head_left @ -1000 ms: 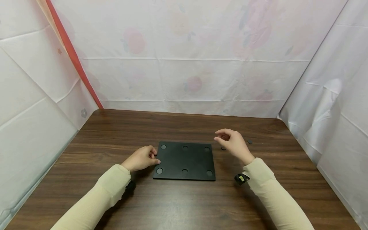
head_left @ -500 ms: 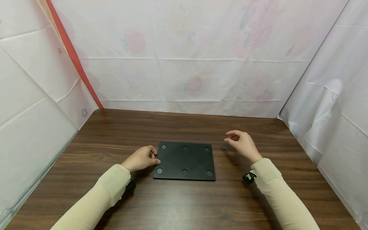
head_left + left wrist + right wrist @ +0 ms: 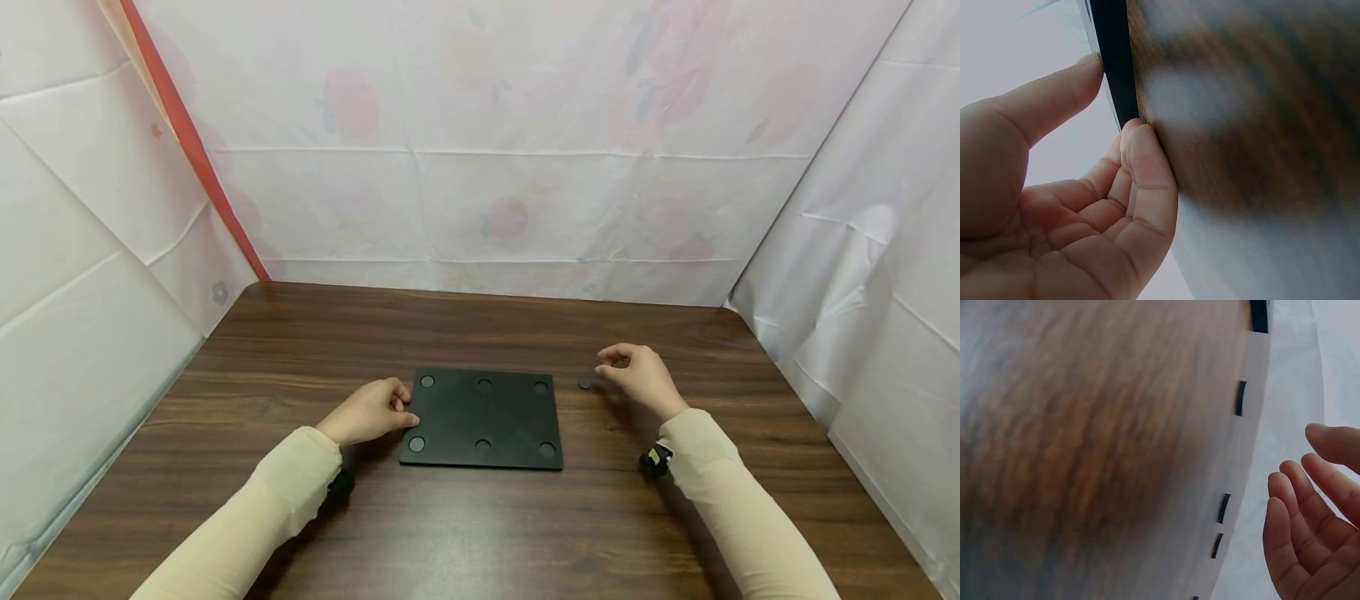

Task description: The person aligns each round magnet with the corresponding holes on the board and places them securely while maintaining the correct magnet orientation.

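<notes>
A flat black rectangular board with several round recesses lies on the table. The two recesses along its left side look filled by grey discs; the others show a shadowed rim. My left hand grips the board's left edge, thumb on top and fingertips against the side, as the left wrist view shows. To the right of the board, my right hand hovers over the table with fingers loosely curved and nothing between them. Just left of its fingertips lies a small dark disc. Several black discs appear edge-on in the right wrist view.
The brown wood-grain table extends around the board. A white patterned curtain hangs behind it, with more white cloth on the right and to the left.
My right hand has moved right, away from the board, uncovering the small disc beside it and covering one farther right. My left hand and the board have stayed in place.
</notes>
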Demonstrator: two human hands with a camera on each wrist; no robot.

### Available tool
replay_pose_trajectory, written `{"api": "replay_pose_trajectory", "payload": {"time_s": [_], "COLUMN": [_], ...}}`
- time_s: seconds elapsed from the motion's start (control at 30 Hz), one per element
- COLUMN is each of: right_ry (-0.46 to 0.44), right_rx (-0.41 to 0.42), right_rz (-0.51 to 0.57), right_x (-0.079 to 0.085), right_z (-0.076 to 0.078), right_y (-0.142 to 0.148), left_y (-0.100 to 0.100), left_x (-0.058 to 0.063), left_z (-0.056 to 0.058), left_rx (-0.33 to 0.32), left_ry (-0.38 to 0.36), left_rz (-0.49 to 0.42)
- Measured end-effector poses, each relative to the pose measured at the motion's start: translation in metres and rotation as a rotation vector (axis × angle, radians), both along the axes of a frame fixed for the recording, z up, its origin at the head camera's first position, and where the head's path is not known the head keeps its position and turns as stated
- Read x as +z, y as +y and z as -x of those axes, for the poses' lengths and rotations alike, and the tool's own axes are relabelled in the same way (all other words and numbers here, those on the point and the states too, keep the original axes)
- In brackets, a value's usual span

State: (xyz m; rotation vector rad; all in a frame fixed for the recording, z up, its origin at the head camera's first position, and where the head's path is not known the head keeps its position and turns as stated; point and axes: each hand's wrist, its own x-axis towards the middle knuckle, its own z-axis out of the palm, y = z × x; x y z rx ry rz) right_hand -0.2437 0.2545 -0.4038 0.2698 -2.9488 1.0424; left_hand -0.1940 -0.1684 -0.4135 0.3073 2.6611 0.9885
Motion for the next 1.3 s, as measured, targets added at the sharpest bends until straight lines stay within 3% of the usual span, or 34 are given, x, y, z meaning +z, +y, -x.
{"api": "replay_pose_trajectory", "payload": {"time_s": [0.73,1.3], "right_ry": [-0.156,-0.138], "right_rx": [0.066,0.109], "right_rz": [-0.061,-0.105], "right_x": [-0.01,-0.01], "right_z": [0.007,0.008], "right_y": [-0.006,-0.012], "left_y": [0.0,-0.001], "left_x": [0.001,-0.001], "left_z": [0.001,0.0], "left_rx": [-0.001,0.001], "left_ry": [0.001,-0.002], "left_rz": [0.002,0.001]}}
